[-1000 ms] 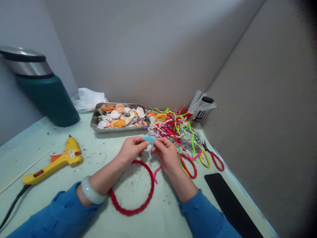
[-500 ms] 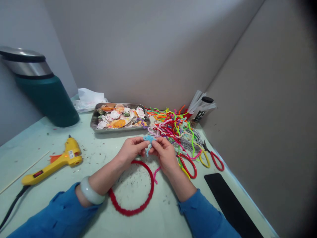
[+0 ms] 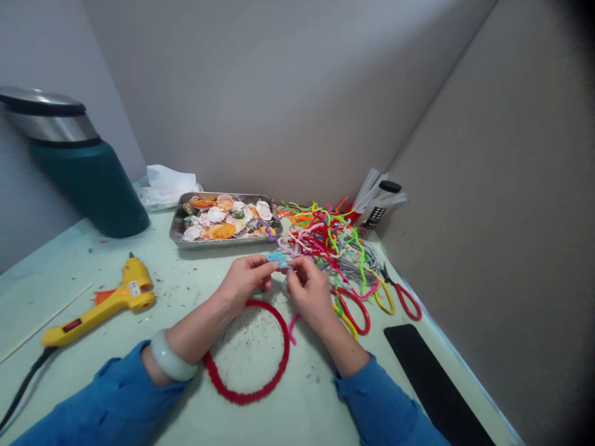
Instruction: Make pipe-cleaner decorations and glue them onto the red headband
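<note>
Between my two hands is a small light-blue piece of bent pipe cleaner (image 3: 277, 258), held above the table. My left hand (image 3: 246, 282) pinches its left side between thumb and fingers. On the other side, my right hand (image 3: 310, 288) has thumb and forefinger closed on the blue strand's right end. Below the hands a fuzzy red ring (image 3: 242, 398) lies flat, its upper left part hidden by my left forearm. A short pink pipe cleaner (image 3: 292, 328) rests beside the ring, close to my right wrist.
A yellow glue gun (image 3: 105, 303) and a thin stick (image 3: 46, 322) lie left. Behind stand a green flask (image 3: 88, 179) and a metal tray (image 3: 223, 244) of shells. Right are tangled pipe cleaners (image 3: 320, 235), red-handled scissors (image 3: 409, 302), a black strip (image 3: 432, 384) and a black-capped bottle (image 3: 376, 210).
My right fingers have shifted on the blue pipe cleaner; its tail, which hung down between the hands, now runs sideways to my right fingertips. My left hand has barely moved.
</note>
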Demonstrator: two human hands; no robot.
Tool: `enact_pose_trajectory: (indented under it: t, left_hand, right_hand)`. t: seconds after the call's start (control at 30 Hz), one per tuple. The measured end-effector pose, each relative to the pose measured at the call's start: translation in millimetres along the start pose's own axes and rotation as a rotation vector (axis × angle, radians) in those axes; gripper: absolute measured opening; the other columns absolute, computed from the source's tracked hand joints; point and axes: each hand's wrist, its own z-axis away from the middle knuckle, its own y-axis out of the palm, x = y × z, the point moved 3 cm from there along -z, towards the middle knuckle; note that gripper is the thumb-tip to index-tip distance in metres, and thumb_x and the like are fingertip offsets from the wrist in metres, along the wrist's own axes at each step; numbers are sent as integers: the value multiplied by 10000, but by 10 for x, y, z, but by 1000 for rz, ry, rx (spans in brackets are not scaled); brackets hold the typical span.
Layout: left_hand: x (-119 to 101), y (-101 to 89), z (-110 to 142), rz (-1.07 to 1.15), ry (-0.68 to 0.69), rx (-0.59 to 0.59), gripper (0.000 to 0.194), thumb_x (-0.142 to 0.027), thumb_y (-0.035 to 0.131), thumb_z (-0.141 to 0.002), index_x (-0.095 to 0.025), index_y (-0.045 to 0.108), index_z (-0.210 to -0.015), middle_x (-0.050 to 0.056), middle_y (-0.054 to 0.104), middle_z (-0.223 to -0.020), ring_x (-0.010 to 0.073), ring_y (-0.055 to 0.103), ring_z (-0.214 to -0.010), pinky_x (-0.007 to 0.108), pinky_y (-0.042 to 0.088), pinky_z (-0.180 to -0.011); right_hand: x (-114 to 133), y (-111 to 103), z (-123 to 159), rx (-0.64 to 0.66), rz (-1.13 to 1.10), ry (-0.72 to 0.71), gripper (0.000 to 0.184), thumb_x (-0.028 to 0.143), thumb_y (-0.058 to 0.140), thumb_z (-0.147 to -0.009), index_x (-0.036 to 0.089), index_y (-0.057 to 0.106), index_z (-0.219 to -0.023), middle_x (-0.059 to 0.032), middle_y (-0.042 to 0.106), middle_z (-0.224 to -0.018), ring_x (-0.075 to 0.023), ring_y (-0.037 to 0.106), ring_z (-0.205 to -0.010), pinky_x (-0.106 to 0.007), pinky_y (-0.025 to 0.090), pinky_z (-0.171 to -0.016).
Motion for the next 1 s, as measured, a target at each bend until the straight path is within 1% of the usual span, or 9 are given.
enact_pose_trajectory:
  t: [0.1, 0.17, 0.23, 0.33, 0.5, 0.63, 0.77, 0.9, 1.0]
  left_hand:
    - [4, 2, -2, 26, -8, 8, 211, -327, 673, -710, -129, 603, -690, -38, 501, -486, 67, 440, -432, 200, 325, -462]
    - [0, 7, -3, 32, -12, 15, 209, -329, 676, -707, -134, 602, -690, -40, 501, -488, 69, 441, -432, 203, 328, -462]
    - [-8, 11, -2, 22, -9, 18, 207, -333, 679, -704, -136, 613, -697, -41, 498, -490, 71, 443, -433, 205, 331, -463]
    - [-18, 18, 4, -18, -3, 23, 217, -343, 687, -695, -131, 642, -717, -38, 507, -513, 70, 448, -443, 207, 337, -469]
    - [-21, 21, 16, -42, -16, 15, 238, -353, 694, -681, -124, 669, -740, -22, 554, -589, 63, 450, -447, 214, 343, -476]
    - [-49, 26, 25, -65, -16, 0, 232, -358, 694, -673, -130, 670, -708, -29, 537, -542, 70, 448, -442, 215, 331, -473]
    - [-87, 35, 39, -130, -16, -27, 231, -361, 690, -664, -132, 670, -678, -23, 535, -477, 79, 434, -428, 217, 301, -463]
    - [-100, 40, 45, -174, -19, -48, 234, -362, 677, -670, -129, 670, -668, -23, 523, -431, 83, 424, -421, 217, 291, -469]
    - [-91, 36, 43, -198, -13, -54, 227, -358, 673, -670, -132, 663, -654, -25, 518, -415, 83, 418, -417, 217, 288, -471]
  right_hand:
    - [57, -24, 2, 5, 87, -54, 48, 167, 500, -777, 201, 524, -751, 52, 479, -590, -99, 438, -503, -225, 333, -509]
    - [86, -41, -10, 11, 65, -52, 48, 181, 516, -775, 195, 522, -729, 50, 477, -594, -98, 436, -515, -225, 332, -513]
    - [94, -50, -25, 18, -18, -12, 59, 237, 533, -794, 188, 546, -764, 28, 533, -658, -110, 474, -572, -226, 358, -536]
    - [69, -39, -44, 8, -175, 66, 145, 314, 542, -811, 178, 583, -842, -1, 587, -751, -125, 510, -646, -234, 394, -581]
    - [14, 1, -59, 15, -363, 153, 139, 315, 565, -781, 178, 578, -763, 27, 533, -654, -113, 466, -589, -228, 377, -555]
    - [14, -5, -73, 58, -429, 221, 138, 305, 571, -753, 179, 570, -696, 37, 511, -608, -109, 455, -566, -225, 366, -550]
    - [13, -7, -81, 68, -419, 254, 130, 297, 575, -736, 183, 556, -679, 36, 511, -589, -115, 462, -562, -229, 372, -551]
    - [7, 1, -79, 52, -364, 220, 127, 307, 566, -748, 184, 558, -717, 35, 506, -602, -114, 455, -558, -228, 365, -539]
    - [11, -12, -71, 42, -269, 186, 137, 294, 545, -763, 185, 539, -682, 41, 476, -573, -111, 432, -536, -225, 342, -514]
